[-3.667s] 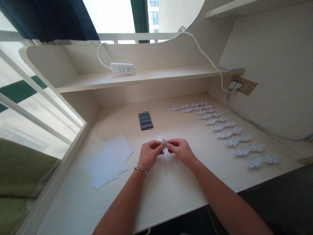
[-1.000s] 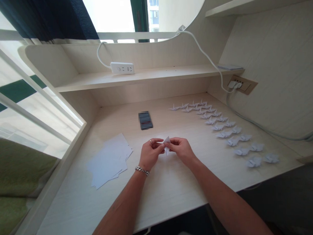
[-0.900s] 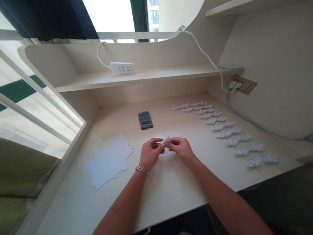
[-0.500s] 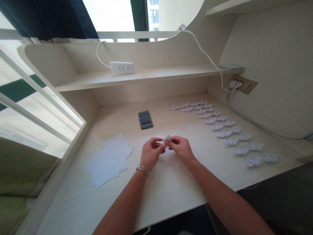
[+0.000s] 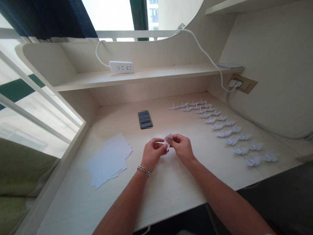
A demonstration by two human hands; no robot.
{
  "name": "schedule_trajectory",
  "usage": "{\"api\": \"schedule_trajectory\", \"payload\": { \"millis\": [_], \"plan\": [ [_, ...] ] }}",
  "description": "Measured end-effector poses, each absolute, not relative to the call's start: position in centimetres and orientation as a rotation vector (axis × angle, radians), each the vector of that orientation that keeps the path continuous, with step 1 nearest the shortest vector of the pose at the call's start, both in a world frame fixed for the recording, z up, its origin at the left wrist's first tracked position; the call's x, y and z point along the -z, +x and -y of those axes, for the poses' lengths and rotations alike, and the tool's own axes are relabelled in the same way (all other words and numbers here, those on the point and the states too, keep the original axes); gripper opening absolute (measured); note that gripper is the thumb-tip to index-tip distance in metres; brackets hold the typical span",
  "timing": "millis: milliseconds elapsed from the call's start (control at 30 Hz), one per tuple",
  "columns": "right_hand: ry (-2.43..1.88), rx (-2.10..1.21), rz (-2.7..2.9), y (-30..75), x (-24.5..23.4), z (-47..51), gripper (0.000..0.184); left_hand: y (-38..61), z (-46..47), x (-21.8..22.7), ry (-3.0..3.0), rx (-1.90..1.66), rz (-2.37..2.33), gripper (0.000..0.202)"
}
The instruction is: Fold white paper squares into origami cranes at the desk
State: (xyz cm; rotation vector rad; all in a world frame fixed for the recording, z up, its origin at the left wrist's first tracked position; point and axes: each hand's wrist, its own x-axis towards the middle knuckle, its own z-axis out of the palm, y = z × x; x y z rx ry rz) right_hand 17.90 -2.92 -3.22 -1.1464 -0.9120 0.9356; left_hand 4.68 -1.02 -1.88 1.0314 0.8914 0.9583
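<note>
Between both hands, above the middle of the desk, is a small piece of folded white paper (image 5: 168, 137). My left hand (image 5: 154, 153) is closed, pinching its lower part with thumb and fingers. From the other side my right hand (image 5: 181, 145) grips the upper part, thumb on the near face. The fingers cover much of the paper, so its exact folds cannot be made out. To the right, several white paper cranes (image 5: 224, 133) stand in rows on the desk. A loose stack of white paper sheets (image 5: 109, 160) lies left of my left hand.
A dark, pixelated phone-like object (image 5: 145, 119) lies beyond my hands. On the shelf (image 5: 155, 73) rests a white power strip (image 5: 121, 67). A white cable (image 5: 202, 49) hangs down to a wall socket (image 5: 244, 83) at the right. The desk's front edge (image 5: 180, 215) runs below my forearms.
Both hands have shifted slightly, the left one a little to the right. The folded paper has turned a little between the fingers and shows less of its point.
</note>
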Motion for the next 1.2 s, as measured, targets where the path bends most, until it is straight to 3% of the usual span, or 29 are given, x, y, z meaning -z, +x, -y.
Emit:
{"api": "schedule_trajectory", "payload": {
  "millis": [800,1200],
  "plan": [
    [-1.126,-0.909,0.865,17.84,3.46,2.67,0.030,4.42,1.30,1.72,0.900,-0.747,-0.874,0.026],
    [-1.157,-0.941,0.823,18.17,3.08,2.69,0.030,4.08,1.20,1.50,0.899,-0.747,-0.813,0.035]
  ]
}}
